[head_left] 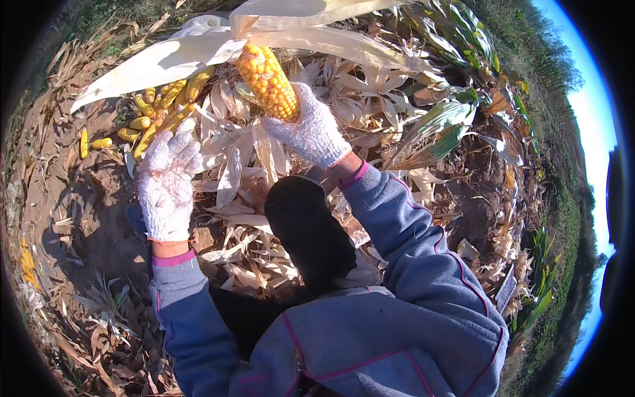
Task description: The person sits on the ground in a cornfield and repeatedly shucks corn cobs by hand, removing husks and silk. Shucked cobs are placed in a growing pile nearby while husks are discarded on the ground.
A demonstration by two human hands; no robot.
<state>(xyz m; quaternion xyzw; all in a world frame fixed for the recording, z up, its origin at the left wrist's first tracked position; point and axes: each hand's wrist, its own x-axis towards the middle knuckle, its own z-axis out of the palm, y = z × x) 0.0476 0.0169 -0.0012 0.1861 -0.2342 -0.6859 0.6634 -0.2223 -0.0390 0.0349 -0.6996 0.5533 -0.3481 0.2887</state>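
In my right hand [315, 131], which wears a white knitted glove, is the tip end of a yellow ear of corn [268, 82]. Pale dry husks [163, 67] are peeled back from the kernels and spread out at the ear's far end, still joined there. My left hand [168, 183], gloved the same way, is held apart from the ear with its fingers extended. Reddish-brown corn silk clings to that glove. Just beyond its fingers lies a heap of bare corn ears [156, 111], partly covered by the hand and the hanging husk.
Loose dry husks [263, 159] cover the ground before me, around my dark-clothed leg [307, 228]. On the right lie leafy corn stalks [446, 124], some still green. Two bare ears [101, 143] rest on the soil at left, and more yellow ears [28, 263] lie at the far left.
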